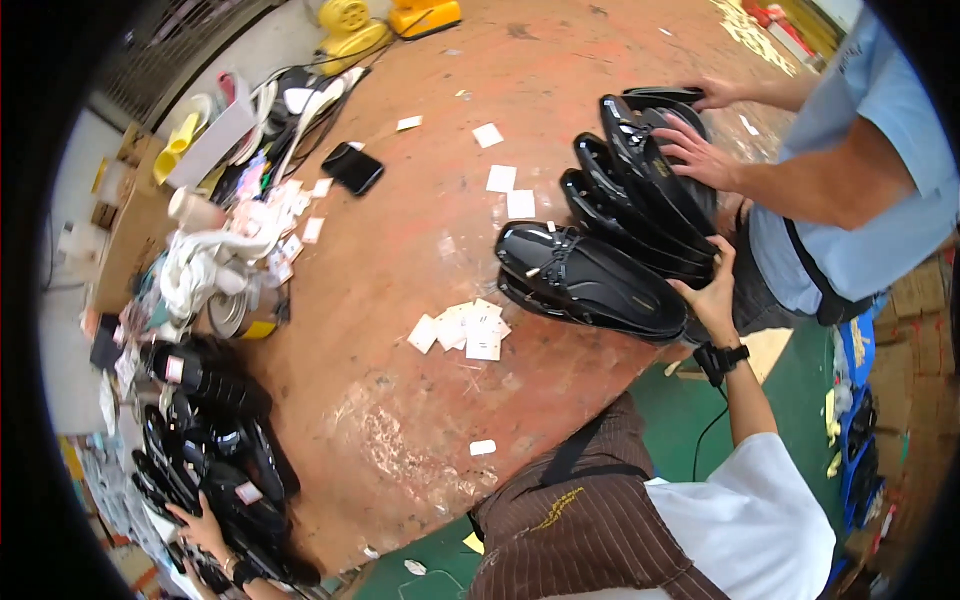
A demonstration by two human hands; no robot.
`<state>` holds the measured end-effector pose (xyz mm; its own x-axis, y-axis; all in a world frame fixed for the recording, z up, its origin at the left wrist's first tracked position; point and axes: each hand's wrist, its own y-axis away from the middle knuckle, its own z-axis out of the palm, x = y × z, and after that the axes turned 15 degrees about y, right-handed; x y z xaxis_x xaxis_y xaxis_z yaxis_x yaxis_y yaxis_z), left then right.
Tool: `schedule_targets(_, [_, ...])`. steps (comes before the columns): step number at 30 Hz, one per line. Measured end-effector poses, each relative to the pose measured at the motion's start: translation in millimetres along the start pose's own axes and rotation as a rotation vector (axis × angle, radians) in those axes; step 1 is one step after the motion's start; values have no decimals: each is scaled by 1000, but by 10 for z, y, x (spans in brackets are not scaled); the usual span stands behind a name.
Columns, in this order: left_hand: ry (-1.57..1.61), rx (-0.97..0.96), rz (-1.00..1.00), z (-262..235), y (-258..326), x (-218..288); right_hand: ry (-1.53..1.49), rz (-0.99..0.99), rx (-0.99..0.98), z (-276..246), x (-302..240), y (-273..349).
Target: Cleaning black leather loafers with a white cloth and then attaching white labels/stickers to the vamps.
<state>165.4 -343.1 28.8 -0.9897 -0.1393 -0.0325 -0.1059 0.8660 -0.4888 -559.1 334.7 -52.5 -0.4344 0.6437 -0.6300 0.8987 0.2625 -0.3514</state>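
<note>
My right hand (pixel 712 290) grips the heel end of the stacked black shoes (pixel 620 285) at the table's right edge. The nearest of these is a glossy loafer with a bow and a dark insole, lying on another shoe. More black shoes (pixel 600 180) lean in a row behind it. A co-worker's hand (pixel 695 150) rests on that row, and their other hand touches the farthest shoe. At the lower left, my left hand (pixel 205 530) reaches into a heap of black shoes (pixel 225 460), its visible fingers apart and touching them. Other shoes partly hide that hand.
White cards (pixel 465 328) lie on the worn reddish-brown table (pixel 400 250), with single cards farther back. A black phone-like object (pixel 352 168) lies at left. Cups, cloths, a tin (pixel 240 312) and clutter line the left edge. A yellow blower-like machine (pixel 350 35) stands at the back.
</note>
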Motion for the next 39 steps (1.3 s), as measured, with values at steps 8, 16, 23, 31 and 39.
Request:
schedule_targets(8, [839, -186, 216, -1048, 1374, 1033, 406, -319, 196, -418, -848, -224])
schedule_targets(16, [2096, -1485, 122, -2264, 3446, 3144, -195, -305, 145, -205, -2532, 81])
schedule_targets(23, [2409, -982, -453, -2378, 3388, 2696, -290, -1027, -272, 810, -3294, 1331])
schedule_targets(31, [1854, -474, -511, -2094, 3164, 1487, -485, -1470, -1344, 1205, -3982, 1071])
schedule_targets(39, [638, -582, -87, -1732, 3689, 1718, -164, -1103, -237, 2844, -5401, -504])
